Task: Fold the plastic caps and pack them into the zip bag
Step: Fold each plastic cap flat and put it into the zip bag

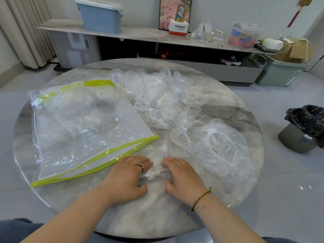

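Note:
A clear plastic cap (157,166) lies crumpled on the round marble table (236,109), near its front edge. My left hand (128,176) and my right hand (182,176) lie on either side of it, fingers curled into the plastic. A clear zip bag (84,130) with a lime-green zipper edge lies to the left, its mouth facing my hands, with several caps inside. A loose pile of clear caps (163,97) covers the table's far middle. One spread cap (217,142) lies just right of my hands.
A grey bin with a black liner (303,130) stands on the floor at the right. Behind the table runs a low cabinet (140,35) carrying a blue box (101,16), a white and orange Panasonic box (178,27) and clutter.

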A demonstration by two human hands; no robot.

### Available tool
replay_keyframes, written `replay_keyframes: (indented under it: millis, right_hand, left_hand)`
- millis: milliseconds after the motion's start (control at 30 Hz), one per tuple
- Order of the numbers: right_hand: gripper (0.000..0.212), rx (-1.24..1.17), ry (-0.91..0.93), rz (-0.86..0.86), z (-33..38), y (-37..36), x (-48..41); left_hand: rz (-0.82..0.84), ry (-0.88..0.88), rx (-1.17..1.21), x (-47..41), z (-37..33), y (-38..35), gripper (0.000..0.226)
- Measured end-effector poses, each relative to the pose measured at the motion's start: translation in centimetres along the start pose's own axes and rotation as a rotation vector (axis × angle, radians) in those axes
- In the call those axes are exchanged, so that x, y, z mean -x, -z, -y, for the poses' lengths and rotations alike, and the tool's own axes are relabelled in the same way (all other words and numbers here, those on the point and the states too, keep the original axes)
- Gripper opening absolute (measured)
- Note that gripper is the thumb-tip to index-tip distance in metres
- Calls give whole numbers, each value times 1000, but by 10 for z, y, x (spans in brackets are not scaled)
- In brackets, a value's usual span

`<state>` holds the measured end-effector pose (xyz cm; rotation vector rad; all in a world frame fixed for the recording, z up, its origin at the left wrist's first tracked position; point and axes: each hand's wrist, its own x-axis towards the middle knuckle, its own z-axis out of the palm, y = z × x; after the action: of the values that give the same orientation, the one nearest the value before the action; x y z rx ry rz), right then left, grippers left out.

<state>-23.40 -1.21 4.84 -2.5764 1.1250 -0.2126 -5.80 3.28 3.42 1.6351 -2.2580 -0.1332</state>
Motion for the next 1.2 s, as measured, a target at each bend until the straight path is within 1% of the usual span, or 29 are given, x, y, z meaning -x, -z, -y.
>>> replay_keyframes:
  millis: [67, 133, 200, 267, 300, 333, 367, 433, 467, 533, 600, 633, 667, 700, 733, 767, 800, 833, 900, 933, 967, 1033, 1067, 1100, 1133, 1200]
  right_hand:
    - [45, -20, -26, -6, 0, 0, 0]
    - [46, -17, -59, -3, 1, 0, 2]
    - [41, -42, -102, -36, 1, 0, 3]
    - [34, -142, -194, -106, 1, 2, 5]
    - [25, -233, -245, -155, -1, 2, 5]
    - [14, -325, -297, -197, -1, 1, 5]
    - [16, -414, -344, -230, -1, 0, 4]
    - [30, -519, -423, -244, 0, -3, 3]
    - [32, -537, -459, -237, 1, -3, 3]
    - [32, -480, -499, -200, 3, -2, 2]
    - [24, -391, -495, -183, 5, -4, 2]
    - [17, -361, -498, -176, 7, -4, 1]
    - [13, -335, -506, -172, 9, -3, 1]
    - [14, -307, -508, -175, 12, -3, 0]
    - [16, -283, -513, -171, 14, -2, -1]
    - [18, -264, -519, -167, 15, -1, -1]
    - [20, -248, -518, -158, 15, -1, -1]
    - [22, -230, -506, -166, 13, -2, -1]
    - [31, -154, -478, -182, 13, -5, -1]
    - [34, -96, -439, -222, 14, -6, 0]
    - [35, -34, -372, -309, 14, -8, -2]
    - [36, -9, -251, -376, 14, -11, -1]
    - [35, 38, -199, -367, 14, -13, -1]
    - [35, 84, -165, -316, 15, -16, 0]
    - [35, 118, -157, -240, 16, -17, 1]
    - [39, 157, -200, -71, 20, -16, 1]
  left_hand:
    - [-62, 10, -43, -1, -2, -2, 48]
    - [-56, 49, -36, -1, -2, -2, 43]
    - [-95, 60, -32, 1, -1, -2, 37]
    - [-104, 146, 136, 4, -4, 0, 38]
    - [-111, 255, 246, 4, -5, 1, 44]
    - [-75, 369, 366, 4, -8, 4, 45]
    - [-59, 446, 465, 5, -9, 4, 41]
    - [-81, 540, 552, 4, -9, 3, 45]
    - [-92, 571, 543, 3, -9, 2, 45]
    - [-80, 620, 496, 2, -12, 3, 32]
    - [-122, 610, 401, 4, -18, 4, 8]
    - [-189, 570, 301, 5, -21, 5, 7]
    - [-274, 473, 198, 6, -23, 3, 20]
    - [-334, 337, 112, 7, -25, 0, 27]
    - [-356, 200, 31, 8, -27, -3, 28]
    - [-338, 76, -40, 8, -29, -8, 27]
    - [-282, 3, -98, 9, -30, -13, 30]
    - [-199, -28, -142, 9, -29, -18, 35]
    - [-29, 26, -201, 8, -28, -22, 44]
    - [69, 78, -206, 8, -27, -21, 55]
    - [138, 98, -197, 7, -25, -22, 66]
    - [215, 118, -194, 8, -22, -21, 74]
    - [267, 114, -189, 10, -21, -23, 75]
    - [300, 116, -178, 11, -19, -26, 75]
    - [329, 126, -164, 11, -19, -26, 75]
    - [348, 118, -145, 11, -18, -30, 76]
